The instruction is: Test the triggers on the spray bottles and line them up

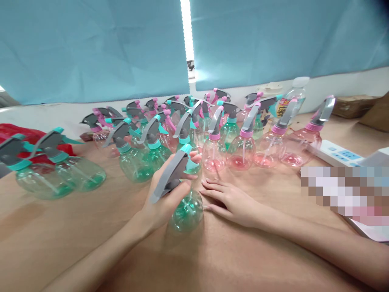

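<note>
Green, see-through plastic makes up the body of the spray bottle (pixel 187 217) at the lower centre of the frame, topped by a grey and teal trigger head (pixel 172 174). The left hand (pixel 164 213) has its grip wrapped around the top of it, thumb across the near side below the head and fingers round the far side. Whether the base rests on the bench (pixel 243 259) I cannot tell. The right hand (pixel 235 199) lies just right of centre, palm down, its grip loose and holding nothing, fingertips close beside the bottle.

I'd judge the bottle light, with thin walls that would give a little under a squeeze. Its rounded, glossy body would probably be slippery; the narrower neck under the head looks the surer hold, clear of the trigger. The head itself seems stiff, though its lever should swing if pressed.

Further green bottles (pixel 136 164) stand left of centre, and pink bottles (pixel 242 153) right of centre, close enough to be knocked.
</note>
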The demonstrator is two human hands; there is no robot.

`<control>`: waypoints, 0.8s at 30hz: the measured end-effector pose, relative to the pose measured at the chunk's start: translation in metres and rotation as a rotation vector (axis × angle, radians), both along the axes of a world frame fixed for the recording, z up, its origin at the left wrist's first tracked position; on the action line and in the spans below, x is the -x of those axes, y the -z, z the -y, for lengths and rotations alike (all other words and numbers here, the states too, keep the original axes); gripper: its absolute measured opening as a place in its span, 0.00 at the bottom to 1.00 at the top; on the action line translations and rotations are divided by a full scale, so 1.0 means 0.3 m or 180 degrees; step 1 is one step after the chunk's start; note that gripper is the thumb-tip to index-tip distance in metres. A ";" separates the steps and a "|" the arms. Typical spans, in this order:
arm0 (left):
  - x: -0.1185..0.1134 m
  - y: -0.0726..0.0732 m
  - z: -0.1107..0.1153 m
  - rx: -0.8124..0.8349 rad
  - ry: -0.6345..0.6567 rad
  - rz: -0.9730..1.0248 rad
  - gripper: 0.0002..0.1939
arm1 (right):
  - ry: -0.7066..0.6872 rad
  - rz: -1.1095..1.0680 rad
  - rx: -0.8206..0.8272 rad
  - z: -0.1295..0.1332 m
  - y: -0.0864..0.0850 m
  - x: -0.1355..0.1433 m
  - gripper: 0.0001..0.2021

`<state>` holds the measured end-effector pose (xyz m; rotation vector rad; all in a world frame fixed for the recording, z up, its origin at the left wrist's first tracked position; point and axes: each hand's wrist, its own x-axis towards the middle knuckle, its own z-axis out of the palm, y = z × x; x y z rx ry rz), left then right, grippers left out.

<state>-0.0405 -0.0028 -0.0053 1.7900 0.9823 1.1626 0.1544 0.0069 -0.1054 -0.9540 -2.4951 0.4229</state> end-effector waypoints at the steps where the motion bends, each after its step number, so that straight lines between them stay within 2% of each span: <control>1: 0.001 -0.002 -0.001 -0.0018 0.0000 -0.0026 0.22 | 0.0002 0.0019 -0.0004 0.000 0.001 0.000 0.24; 11: 0.004 -0.006 -0.001 -0.0131 -0.0043 -0.0136 0.16 | 0.0030 0.0040 -0.0001 0.001 0.000 0.001 0.24; 16: 0.011 -0.003 0.003 -0.0080 -0.0265 -0.0386 0.08 | 0.0003 0.0005 0.0020 0.001 -0.005 0.001 0.24; 24: 0.015 -0.017 0.013 -0.0092 -0.0409 -0.0709 0.05 | 0.0011 0.0010 0.0036 0.002 -0.007 0.000 0.24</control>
